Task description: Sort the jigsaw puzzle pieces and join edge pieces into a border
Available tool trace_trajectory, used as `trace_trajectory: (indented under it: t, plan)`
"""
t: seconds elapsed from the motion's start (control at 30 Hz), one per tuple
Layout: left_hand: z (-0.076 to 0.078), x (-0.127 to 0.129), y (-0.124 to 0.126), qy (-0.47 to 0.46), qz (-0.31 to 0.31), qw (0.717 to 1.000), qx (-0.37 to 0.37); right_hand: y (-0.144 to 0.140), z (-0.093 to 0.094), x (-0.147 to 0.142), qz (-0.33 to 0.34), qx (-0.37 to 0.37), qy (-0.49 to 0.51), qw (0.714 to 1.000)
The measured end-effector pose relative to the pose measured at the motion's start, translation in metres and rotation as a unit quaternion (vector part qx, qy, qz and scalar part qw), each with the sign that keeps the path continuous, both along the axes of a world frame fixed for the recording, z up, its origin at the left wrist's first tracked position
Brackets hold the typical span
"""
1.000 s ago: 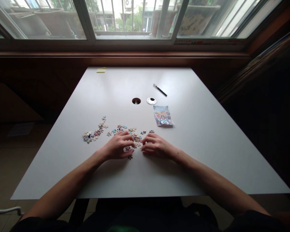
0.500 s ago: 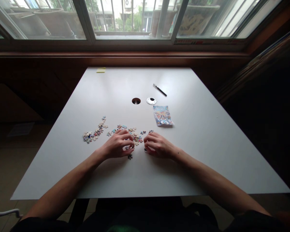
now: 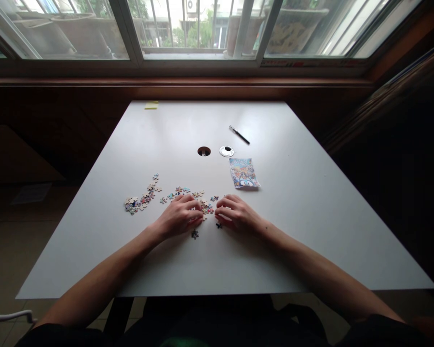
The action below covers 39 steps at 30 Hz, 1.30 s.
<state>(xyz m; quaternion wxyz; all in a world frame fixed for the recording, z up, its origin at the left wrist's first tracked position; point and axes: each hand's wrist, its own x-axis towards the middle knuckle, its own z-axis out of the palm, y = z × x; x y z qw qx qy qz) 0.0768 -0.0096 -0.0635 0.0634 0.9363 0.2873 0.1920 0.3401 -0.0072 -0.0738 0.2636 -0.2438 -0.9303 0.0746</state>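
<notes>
Small colourful jigsaw pieces (image 3: 207,208) lie scattered on the white table (image 3: 304,226) in front of me. My left hand (image 3: 179,217) rests palm down with curled fingertips on the pieces between my hands. My right hand (image 3: 235,214) lies beside it, fingers bent over the same cluster. I cannot tell whether either hand pinches a piece. One loose piece (image 3: 195,234) sits just near my left hand, another dark piece (image 3: 219,225) under my right fingers. A second heap of pieces (image 3: 141,198) trails away to the left.
A printed puzzle packet (image 3: 243,172) lies beyond my right hand. Further back are a round cable hole (image 3: 204,151), its white cap (image 3: 226,151), a black pen (image 3: 239,135) and a yellow sticky note (image 3: 151,105). A window sill runs behind the table.
Both hands have slid a little away from me, onto the central cluster. A dark piece now lies exposed under my right fingers; the loose piece near my left hand stays put.
</notes>
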Motion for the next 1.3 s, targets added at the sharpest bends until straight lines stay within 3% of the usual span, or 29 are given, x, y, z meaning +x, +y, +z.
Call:
trace_trajectory:
  t: [0.17,0.27,0.47,0.57,0.7,0.83,1.0,1.1,1.3]
  plan:
    - [0.000,-0.006,0.001,-0.002,-0.004,1.000,0.002,0.000,0.000,0.001,-0.022,-0.003,0.001,1.000]
    - [0.003,-0.016,0.008,-0.021,0.051,0.998,-0.004,0.000,0.000,0.001,-0.044,-0.007,0.001,0.999]
    - [0.021,-0.023,0.052,-0.023,0.200,0.978,-0.059,0.008,0.006,-0.004,-0.083,-0.037,-0.033,0.995]
    - [0.023,-0.010,0.077,-0.003,0.219,0.972,-0.089,0.018,0.014,-0.014,-0.073,-0.054,-0.061,0.994]
    - [0.013,0.003,0.098,0.007,0.232,0.969,-0.088,0.029,0.024,-0.031,-0.065,-0.085,-0.099,0.989]
    - [0.010,-0.003,0.099,0.002,0.208,0.974,-0.092,0.034,0.024,-0.038,-0.063,-0.126,-0.109,0.984]
    - [0.020,-0.007,0.088,0.029,0.093,0.987,-0.128,0.037,0.020,-0.038,-0.048,-0.150,-0.077,0.984]
    - [0.022,-0.008,0.085,0.049,0.062,0.987,-0.137,0.039,0.021,-0.036,-0.039,-0.178,-0.047,0.982]
    - [0.022,-0.017,0.090,0.065,0.065,0.987,-0.132,0.046,0.016,-0.031,-0.130,-0.208,0.007,0.969]
